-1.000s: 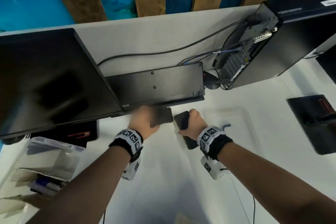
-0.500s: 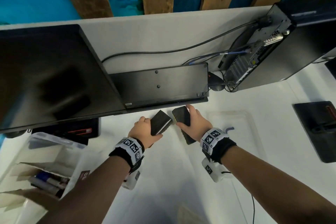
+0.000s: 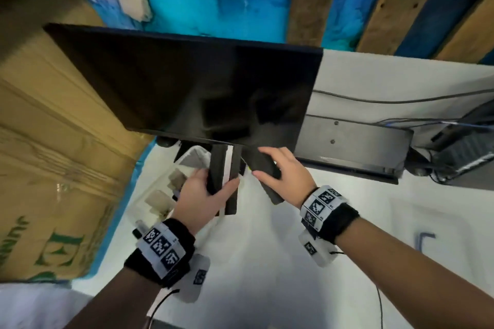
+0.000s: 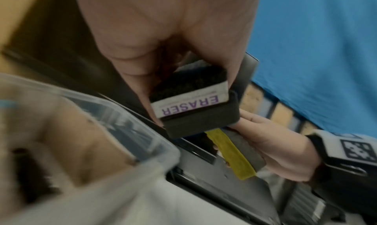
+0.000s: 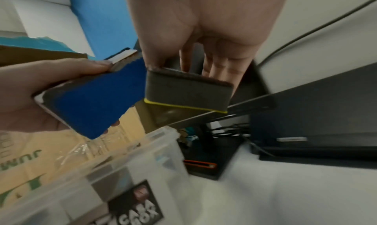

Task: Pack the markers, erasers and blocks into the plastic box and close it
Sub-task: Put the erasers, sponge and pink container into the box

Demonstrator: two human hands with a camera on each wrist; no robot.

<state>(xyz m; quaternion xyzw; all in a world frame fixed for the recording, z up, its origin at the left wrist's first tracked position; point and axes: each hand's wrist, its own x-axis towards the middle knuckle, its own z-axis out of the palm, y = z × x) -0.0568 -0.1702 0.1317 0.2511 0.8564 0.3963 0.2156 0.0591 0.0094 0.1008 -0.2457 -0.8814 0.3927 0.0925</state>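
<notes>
Two erasers (image 3: 223, 176) are gripped in left hand (image 3: 199, 199), yellow-edged eraser (image 3: 263, 171) gripped in right hand (image 3: 287, 176), above plastic box (image 3: 160, 195).

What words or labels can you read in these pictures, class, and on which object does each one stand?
"ERASER": white label of the eraser in the left hand; smaller print beside it is blurred.
"JUM", cut off: cardboard box.
Plastic box sticker: too blurred.
Wristband squares: coded patterns, no words.

Two dark erasers (image 3: 223, 181), one with a white label reading ERASER, are being held upright together above the clear plastic box (image 3: 160, 195). Beside them, a grey eraser with a yellow strip (image 3: 263, 168) is tilting, carried separately.
</notes>
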